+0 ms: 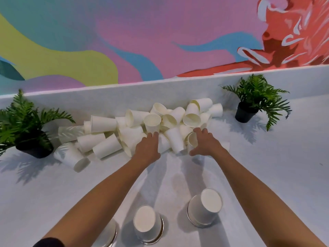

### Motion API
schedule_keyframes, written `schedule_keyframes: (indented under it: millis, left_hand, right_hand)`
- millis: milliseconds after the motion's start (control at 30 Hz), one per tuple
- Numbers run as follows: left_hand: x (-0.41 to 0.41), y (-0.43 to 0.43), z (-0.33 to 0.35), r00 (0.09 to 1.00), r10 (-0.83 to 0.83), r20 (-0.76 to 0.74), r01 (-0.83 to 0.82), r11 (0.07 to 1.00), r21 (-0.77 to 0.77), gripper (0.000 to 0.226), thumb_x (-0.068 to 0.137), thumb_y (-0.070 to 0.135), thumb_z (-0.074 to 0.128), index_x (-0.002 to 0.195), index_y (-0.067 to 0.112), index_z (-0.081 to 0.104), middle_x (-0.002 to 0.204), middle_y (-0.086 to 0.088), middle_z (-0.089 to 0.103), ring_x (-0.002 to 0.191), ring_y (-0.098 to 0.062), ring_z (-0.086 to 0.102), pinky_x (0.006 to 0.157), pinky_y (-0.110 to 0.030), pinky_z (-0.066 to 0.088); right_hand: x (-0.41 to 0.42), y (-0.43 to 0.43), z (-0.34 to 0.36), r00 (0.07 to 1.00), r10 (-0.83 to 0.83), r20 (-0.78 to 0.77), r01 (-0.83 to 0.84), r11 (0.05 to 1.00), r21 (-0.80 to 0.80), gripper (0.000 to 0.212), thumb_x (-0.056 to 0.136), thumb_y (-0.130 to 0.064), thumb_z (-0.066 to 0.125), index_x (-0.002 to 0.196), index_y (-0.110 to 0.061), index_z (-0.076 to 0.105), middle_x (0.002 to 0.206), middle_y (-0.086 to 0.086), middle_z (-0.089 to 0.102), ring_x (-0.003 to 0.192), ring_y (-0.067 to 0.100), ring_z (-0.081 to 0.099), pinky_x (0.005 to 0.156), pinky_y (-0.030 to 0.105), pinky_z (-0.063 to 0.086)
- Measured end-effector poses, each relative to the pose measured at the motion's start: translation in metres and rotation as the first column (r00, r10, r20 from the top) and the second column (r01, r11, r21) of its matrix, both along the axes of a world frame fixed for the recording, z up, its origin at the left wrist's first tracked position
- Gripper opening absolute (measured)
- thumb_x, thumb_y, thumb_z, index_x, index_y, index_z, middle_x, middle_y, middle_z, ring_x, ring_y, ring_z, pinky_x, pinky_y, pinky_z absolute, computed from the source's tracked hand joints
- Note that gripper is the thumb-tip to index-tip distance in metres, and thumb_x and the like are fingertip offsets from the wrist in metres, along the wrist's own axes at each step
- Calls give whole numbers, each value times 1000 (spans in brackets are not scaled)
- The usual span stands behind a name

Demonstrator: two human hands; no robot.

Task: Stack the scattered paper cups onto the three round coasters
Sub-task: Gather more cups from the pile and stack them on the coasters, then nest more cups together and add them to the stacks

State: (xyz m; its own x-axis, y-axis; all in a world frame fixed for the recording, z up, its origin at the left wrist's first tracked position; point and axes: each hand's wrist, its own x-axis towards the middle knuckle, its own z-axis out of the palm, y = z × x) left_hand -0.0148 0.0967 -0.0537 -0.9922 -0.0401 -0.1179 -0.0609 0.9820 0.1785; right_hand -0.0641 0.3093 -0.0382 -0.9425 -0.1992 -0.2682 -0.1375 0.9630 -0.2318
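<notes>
Closest to the person, 3 round coasters sit in a row on the white counter (267, 175). The middle coaster (153, 242) and the right coaster (195, 224) each carry upturned cups, the middle stack (145, 222) and the right stack (204, 205). I cannot tell how many cups are nested in either. The left coaster (115, 232) is mostly hidden behind the left forearm.

The job looks barely begun, since nearly everything still lies in the pile of paper cups (135, 125) against the back ledge.

Both arms stretch forward to that pile. The left hand (147, 147) lies palm down, its fingers fairly straight against the tumbled cups and gripping nothing I can make out. The right hand (205, 144) has its thumb spread and its fingers curled round a paper cup (193, 139), which lies on its side at the pile's near edge with its mouth facing us.

Beyond, 2 potted ferns, the left fern (26, 129) and the right fern (256, 100), flank the pile below a painted mural (160, 32).
</notes>
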Motion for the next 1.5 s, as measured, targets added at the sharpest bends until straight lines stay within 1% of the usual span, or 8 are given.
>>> schedule_keyframes:
  millis: [233, 467, 633, 933, 1033, 1167, 1333, 1500]
  left_hand:
    - [2, 0, -9, 999, -1, 54, -1, 1000, 31, 69, 75, 25, 75, 128, 14, 32, 113, -9, 54, 97, -28, 59, 71, -37, 51]
    - [12, -15, 9, 995, 71, 68, -88, 951, 295, 74, 62, 30, 86, 119, 14, 41, 114, -5, 58, 99, -24, 57, 81, -37, 52]
    - [22, -24, 30, 992, 94, 78, -119, 892, 436, 67, 61, 23, 87, 112, 14, 45, 105, -1, 54, 87, -19, 53, 58, -23, 43]
    - [54, -41, 66, 980, 169, 103, -191, 670, 717, 60, 60, 16, 88, 108, 11, 54, 100, -6, 59, 85, -23, 56, 73, -42, 55]
    - [71, -40, 92, 986, 148, 74, -157, 701, 696, 56, 60, 15, 87, 107, 18, 56, 105, -4, 59, 90, -23, 57, 78, -41, 55]
    - [94, -33, 131, 999, 36, -11, -23, 805, 593, 53, 63, 14, 84, 108, 22, 58, 107, 0, 57, 92, -20, 53, 62, -22, 43]
    - [131, -22, 164, 993, -115, 18, 103, 936, 335, 55, 65, 22, 85, 113, 24, 58, 114, 4, 56, 94, -19, 51, 83, -35, 54]
    - [166, -14, 162, 972, -225, 66, 205, 954, 219, 54, 65, 28, 83, 112, 26, 56, 111, 5, 54, 97, -16, 50, 73, -27, 44]
  right_hand:
    - [-2, -6, 0, 999, 40, -26, -36, 992, 118, 91, 69, -41, 79, 139, -18, 25, 132, 11, 40, 117, 30, 48, 90, 42, 50]
    - [3, -15, 4, 994, 90, -65, -79, 984, 158, 90, 69, -40, 78, 141, -26, 25, 132, 8, 37, 116, 30, 48, 86, 40, 48]
    - [7, -22, 14, 991, 119, -59, -103, 970, 222, 80, 72, -44, 77, 135, -25, 32, 129, 8, 40, 113, 28, 50, 83, 37, 47]
    - [19, -27, 58, 995, 50, -87, -51, 999, -7, 86, 63, -48, 83, 128, -12, 39, 113, 4, 53, 97, 24, 56, 72, 34, 47]
    - [31, -32, 68, 993, -5, -119, -14, 987, -159, 88, 62, -44, 85, 126, -9, 37, 108, 5, 55, 88, 20, 53, 66, 32, 44]
    - [52, -43, 77, 978, -70, -197, 0, 942, -336, 91, 66, -42, 84, 132, -6, 34, 121, 10, 55, 106, 27, 56, 73, 33, 44]
    - [73, -56, 86, 961, -146, -235, 35, 907, -421, 90, 70, -48, 79, 136, -8, 33, 129, 11, 54, 115, 30, 55, 80, 32, 45]
    - [93, -60, 92, 947, -251, -201, 87, 801, -593, 80, 75, -50, 74, 134, -11, 37, 132, 10, 53, 117, 30, 54, 86, 34, 44]
